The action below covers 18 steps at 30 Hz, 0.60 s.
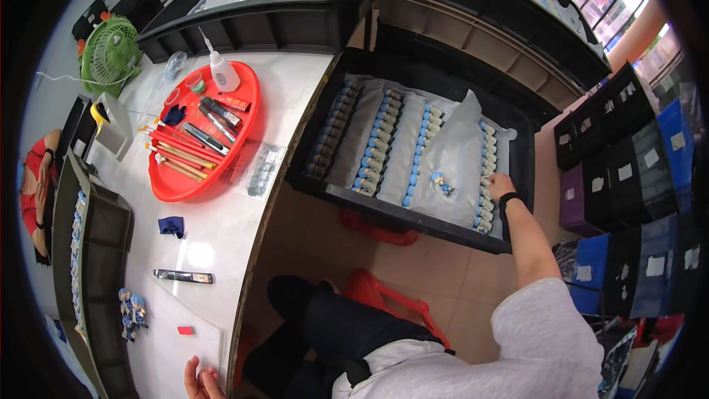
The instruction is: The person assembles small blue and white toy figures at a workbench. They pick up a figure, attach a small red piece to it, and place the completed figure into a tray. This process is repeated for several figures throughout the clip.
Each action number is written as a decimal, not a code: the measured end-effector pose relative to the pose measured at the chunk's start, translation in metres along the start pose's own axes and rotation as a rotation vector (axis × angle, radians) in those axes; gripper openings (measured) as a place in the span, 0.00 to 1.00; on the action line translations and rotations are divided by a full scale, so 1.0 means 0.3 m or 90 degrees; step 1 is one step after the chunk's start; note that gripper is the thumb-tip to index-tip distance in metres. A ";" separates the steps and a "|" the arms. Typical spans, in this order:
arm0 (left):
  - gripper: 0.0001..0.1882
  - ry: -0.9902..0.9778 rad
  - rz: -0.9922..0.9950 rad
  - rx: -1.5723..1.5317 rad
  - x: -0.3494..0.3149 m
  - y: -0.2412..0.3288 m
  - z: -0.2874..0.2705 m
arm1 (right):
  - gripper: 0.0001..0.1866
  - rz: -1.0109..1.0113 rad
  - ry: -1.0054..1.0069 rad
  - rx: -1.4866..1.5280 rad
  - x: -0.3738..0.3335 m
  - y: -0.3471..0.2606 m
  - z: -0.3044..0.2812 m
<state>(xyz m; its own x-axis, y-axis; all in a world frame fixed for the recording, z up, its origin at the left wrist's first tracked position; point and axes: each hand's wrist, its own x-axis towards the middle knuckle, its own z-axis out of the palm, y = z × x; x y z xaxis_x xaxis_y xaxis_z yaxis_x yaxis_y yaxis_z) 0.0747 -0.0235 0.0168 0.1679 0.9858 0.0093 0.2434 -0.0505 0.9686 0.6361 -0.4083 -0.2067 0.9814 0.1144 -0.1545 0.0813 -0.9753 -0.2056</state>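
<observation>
Right hand: we see the right hand [501, 186] with its fingers brought together at the right row of figurines [489, 148]; whether it holds one, we cannot tell, because the fingers cover this place.
Left hand: the left hand [203, 380] is loosely bent, fingertips apart, over the near end of the table [221, 251]; we find nothing in it, though the lower edge cuts it off. Nearest to it lies a small red block [185, 330].
Black crate: figurines stand in rows inside the black crate [443, 229]; we suppose the pale sheet [461, 129] lies between the rows so that they do not rub.
Single figurine: one blue-and-white figurine [442, 183] lies on this sheet, apart from the rows.
Red tray: brushes [177, 159], pens [214, 114] and a white bottle [224, 74] share the red tray [249, 89], probably to have them within reach.
Hard to see: the left row is in shadow; we cannot make out its details. At the far left, another person [37, 177] is partly cut off.
</observation>
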 end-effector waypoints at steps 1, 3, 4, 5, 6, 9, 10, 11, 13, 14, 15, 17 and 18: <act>0.14 0.002 -0.001 0.004 -0.004 0.005 -0.003 | 0.10 0.002 0.010 -0.056 -0.048 -0.112 -0.060; 0.14 -0.006 -0.002 0.001 0.002 0.008 -0.001 | 0.08 -0.039 0.107 -0.048 -0.077 -0.172 -0.079; 0.14 -0.009 -0.004 -0.003 0.008 0.002 0.001 | 0.09 -0.088 0.099 0.026 -0.071 -0.179 -0.066; 0.14 -0.013 -0.007 -0.006 0.014 -0.003 0.003 | 0.10 -0.137 0.091 0.099 -0.062 -0.193 -0.047; 0.14 -0.013 -0.005 -0.006 0.016 -0.007 0.003 | 0.11 -0.185 0.080 0.173 -0.063 -0.223 -0.032; 0.14 -0.002 0.006 -0.011 0.000 -0.010 -0.011 | 0.21 -0.251 -0.105 0.239 -0.097 -0.362 -0.047; 0.14 -0.002 0.004 -0.013 0.002 -0.011 -0.011 | 0.24 -0.265 -0.131 0.217 -0.101 -0.378 -0.043; 0.14 -0.001 0.003 -0.015 0.002 -0.012 -0.012 | 0.27 -0.279 -0.158 0.196 -0.103 -0.391 -0.037; 0.14 -0.006 0.001 -0.019 0.006 -0.013 -0.011 | 0.33 -0.301 -0.196 0.167 -0.092 -0.395 -0.031; 0.13 -0.008 0.000 -0.021 0.008 -0.013 -0.011 | 0.33 -0.287 -0.214 0.177 -0.080 -0.387 -0.030; 0.14 -0.009 0.000 -0.025 0.009 -0.013 -0.012 | 0.32 -0.274 -0.234 0.187 -0.066 -0.378 -0.027; 0.14 -0.013 -0.001 -0.031 0.009 -0.013 -0.013 | 0.31 -0.262 -0.259 0.245 -0.032 -0.346 -0.013; 0.14 -0.013 0.002 -0.029 0.010 -0.014 -0.011 | 0.30 -0.224 -0.277 0.343 -0.021 -0.338 -0.020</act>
<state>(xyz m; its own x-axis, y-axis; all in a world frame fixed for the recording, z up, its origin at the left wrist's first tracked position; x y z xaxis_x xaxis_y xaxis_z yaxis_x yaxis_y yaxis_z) 0.0710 -0.0196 0.0137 0.1873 0.9823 0.0072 0.1986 -0.0451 0.9790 0.6226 -0.3111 -0.1791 0.7478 0.5726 -0.3359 0.1698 -0.6541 -0.7371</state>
